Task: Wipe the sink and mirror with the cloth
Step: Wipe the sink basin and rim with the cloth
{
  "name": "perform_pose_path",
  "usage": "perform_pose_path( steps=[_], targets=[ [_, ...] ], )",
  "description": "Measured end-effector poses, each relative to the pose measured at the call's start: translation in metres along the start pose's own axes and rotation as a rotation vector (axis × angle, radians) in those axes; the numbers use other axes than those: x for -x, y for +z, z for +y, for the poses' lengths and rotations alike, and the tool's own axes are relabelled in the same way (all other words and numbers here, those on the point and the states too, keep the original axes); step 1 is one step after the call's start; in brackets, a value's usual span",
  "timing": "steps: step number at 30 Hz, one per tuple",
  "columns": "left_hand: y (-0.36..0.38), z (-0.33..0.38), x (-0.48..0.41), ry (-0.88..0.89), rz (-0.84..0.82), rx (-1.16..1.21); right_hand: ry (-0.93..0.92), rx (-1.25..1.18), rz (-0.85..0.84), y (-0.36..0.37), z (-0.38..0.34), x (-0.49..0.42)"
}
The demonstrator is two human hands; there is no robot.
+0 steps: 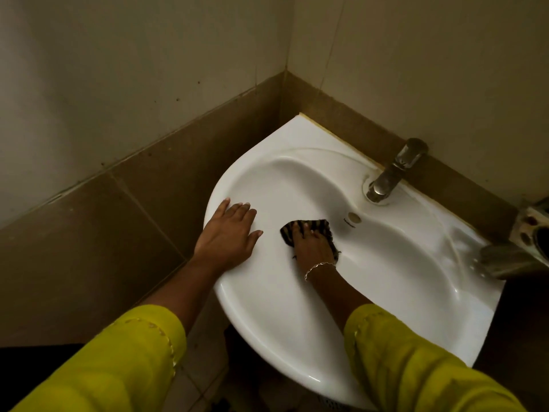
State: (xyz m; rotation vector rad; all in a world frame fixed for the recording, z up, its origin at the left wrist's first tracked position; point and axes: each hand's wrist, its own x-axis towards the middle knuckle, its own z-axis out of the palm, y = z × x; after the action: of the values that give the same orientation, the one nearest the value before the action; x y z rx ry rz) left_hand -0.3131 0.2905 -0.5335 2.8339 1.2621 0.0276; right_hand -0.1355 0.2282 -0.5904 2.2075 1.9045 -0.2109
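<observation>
A white ceramic sink (297,331) is fixed in the corner of a tiled wall. My right hand (312,248) presses a dark striped cloth (319,227) flat against the inner left slope of the basin, fingers spread over it. My left hand (228,236) lies palm down on the sink's left rim, fingers apart, holding nothing. Both arms wear yellow sleeves, and a thin chain bracelet sits on the right wrist. No mirror is in view.
A dull metal tap (392,171) stands at the back of the sink, with the overflow hole (354,217) below it. A metal fitting (531,233) juts in at the right edge. Brown tiles cover the lower walls; floor tiles show under the basin.
</observation>
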Motion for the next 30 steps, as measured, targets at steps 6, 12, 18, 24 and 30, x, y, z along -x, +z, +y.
perform_pose_path(
  steps=[6, 12, 18, 24, 30],
  targets=[
    [0.000, 0.000, 0.000, -0.007, 0.013, -0.001, 0.263, -0.869, -0.064, -0.027, 0.024, 0.022],
    [0.000, 0.001, 0.001, -0.006, 0.025, 0.005, 0.612, -2.221, -0.307, -0.045, 0.056, 0.070],
    [0.001, 0.000, 0.001, -0.003, 0.065, 0.005, 0.657, -2.354, -0.324, -0.043, 0.051, 0.085],
    [0.003, -0.001, 0.000, 0.008, 0.079, -0.022, 0.520, -1.967, 0.141, -0.083, 0.038, 0.038],
    [0.004, -0.002, 0.000, 0.015, 0.090, -0.042, -0.324, -0.342, 0.792, -0.109, 0.027, -0.026]
  ],
)
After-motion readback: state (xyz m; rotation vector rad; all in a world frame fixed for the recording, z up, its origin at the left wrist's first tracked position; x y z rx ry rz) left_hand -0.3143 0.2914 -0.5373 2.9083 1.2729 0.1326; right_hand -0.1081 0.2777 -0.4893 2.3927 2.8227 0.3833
